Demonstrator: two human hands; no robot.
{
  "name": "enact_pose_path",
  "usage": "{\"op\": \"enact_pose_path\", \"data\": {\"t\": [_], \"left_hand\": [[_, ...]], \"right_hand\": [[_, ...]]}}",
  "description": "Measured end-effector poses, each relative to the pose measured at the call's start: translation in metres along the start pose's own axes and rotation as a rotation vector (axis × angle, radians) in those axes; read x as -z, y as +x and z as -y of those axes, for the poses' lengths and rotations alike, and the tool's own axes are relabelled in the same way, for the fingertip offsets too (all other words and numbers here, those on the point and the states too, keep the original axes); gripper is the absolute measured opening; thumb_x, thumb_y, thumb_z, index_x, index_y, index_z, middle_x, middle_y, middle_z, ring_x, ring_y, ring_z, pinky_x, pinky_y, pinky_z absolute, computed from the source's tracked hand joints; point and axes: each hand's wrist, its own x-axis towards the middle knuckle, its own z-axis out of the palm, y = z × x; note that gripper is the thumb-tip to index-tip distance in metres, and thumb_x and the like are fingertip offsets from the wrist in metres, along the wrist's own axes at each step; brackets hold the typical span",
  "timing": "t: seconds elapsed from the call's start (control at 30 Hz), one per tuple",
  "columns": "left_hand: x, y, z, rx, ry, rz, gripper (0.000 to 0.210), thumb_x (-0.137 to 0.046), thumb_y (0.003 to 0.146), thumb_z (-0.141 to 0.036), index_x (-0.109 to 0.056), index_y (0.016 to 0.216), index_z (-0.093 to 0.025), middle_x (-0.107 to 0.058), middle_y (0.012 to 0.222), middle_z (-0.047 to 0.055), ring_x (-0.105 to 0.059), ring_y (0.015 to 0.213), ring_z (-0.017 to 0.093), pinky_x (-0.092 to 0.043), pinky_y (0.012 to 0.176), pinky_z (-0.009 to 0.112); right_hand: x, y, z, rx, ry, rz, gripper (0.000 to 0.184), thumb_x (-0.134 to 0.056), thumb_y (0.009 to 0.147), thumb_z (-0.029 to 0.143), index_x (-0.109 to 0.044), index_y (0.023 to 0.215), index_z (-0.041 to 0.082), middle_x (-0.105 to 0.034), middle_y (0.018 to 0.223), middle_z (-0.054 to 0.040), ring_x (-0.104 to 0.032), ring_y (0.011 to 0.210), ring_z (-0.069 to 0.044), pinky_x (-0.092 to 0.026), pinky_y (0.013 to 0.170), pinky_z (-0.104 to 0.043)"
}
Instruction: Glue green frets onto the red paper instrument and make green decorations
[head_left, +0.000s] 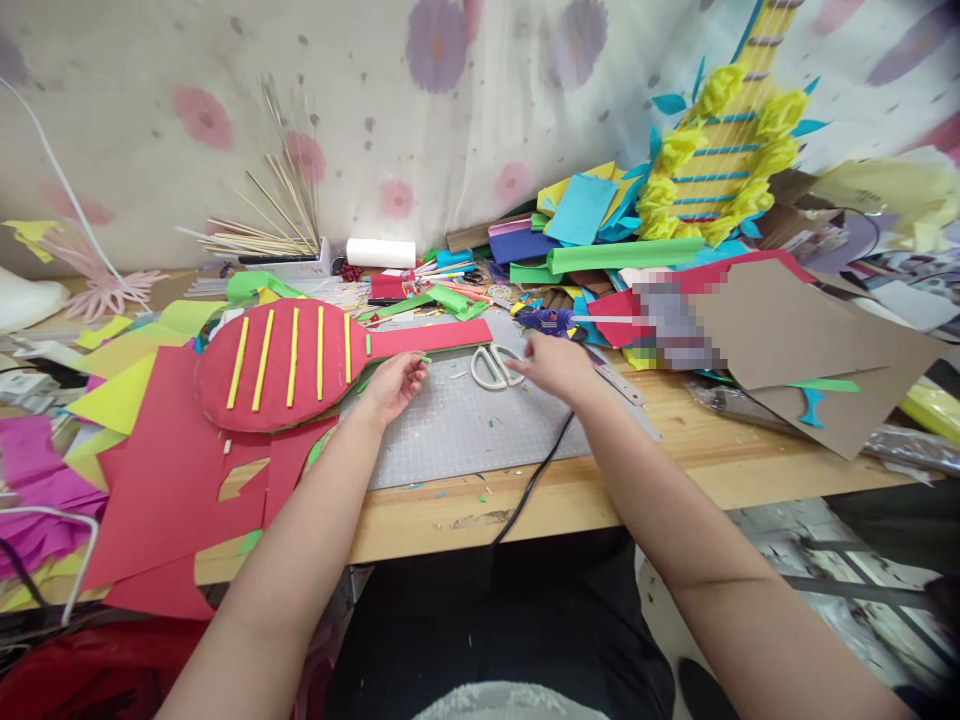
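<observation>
My left hand (397, 385) pinches a small green strip (426, 360) between thumb and fingertips, above the cutting mat. Just behind it, a red guitar-like cutout (281, 365) with yellow strips across its rounded body lies flat. Its narrow red neck (431, 338) reaches right, with a short green piece at the neck's base. Scissors (489, 370) with pale grey handles lie by the neck's end; their blades are hidden. My right hand (559, 365) is curled, its fingertips at the right handle loop. Behind that hand rests a blue glue gun (546, 320).
The grey cutting mat (450, 440) carries green scraps and a metal ruler (619, 382). Red sheets (169, 470) lie at left, brown cardboard (817, 320) at right. A black cord (536, 475) crosses the front edge. A yellow flowered guitar model (720, 150) and wooden sticks (262, 235) stand behind.
</observation>
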Motion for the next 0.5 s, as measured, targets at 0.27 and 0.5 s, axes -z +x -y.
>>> {"op": "enact_pose_path", "data": {"t": [0.27,0.5], "left_hand": [[0.001,-0.001,0.000,0.020,0.000,-0.068,0.010,-0.054,0.076,-0.007,-0.055,0.067,-0.012,-0.060,0.065,0.002,-0.057,0.053,0.004,-0.046,0.044,0.011],[0.001,0.000,0.002,0.006,-0.032,-0.032,0.008,-0.055,0.078,-0.005,-0.058,0.073,-0.011,-0.060,0.068,0.003,-0.053,0.049,0.003,-0.045,0.045,0.011]], "right_hand": [[-0.014,0.021,0.032,0.105,-0.102,0.083,0.032,-0.056,0.076,0.036,-0.063,0.096,0.011,-0.067,0.096,-0.0200,-0.063,0.091,-0.029,-0.044,0.071,-0.033],[0.009,0.007,0.007,-0.010,0.062,-0.024,0.025,-0.058,0.073,0.034,-0.064,0.084,0.013,-0.067,0.086,-0.0168,-0.062,0.088,-0.030,-0.042,0.072,-0.034]]}}
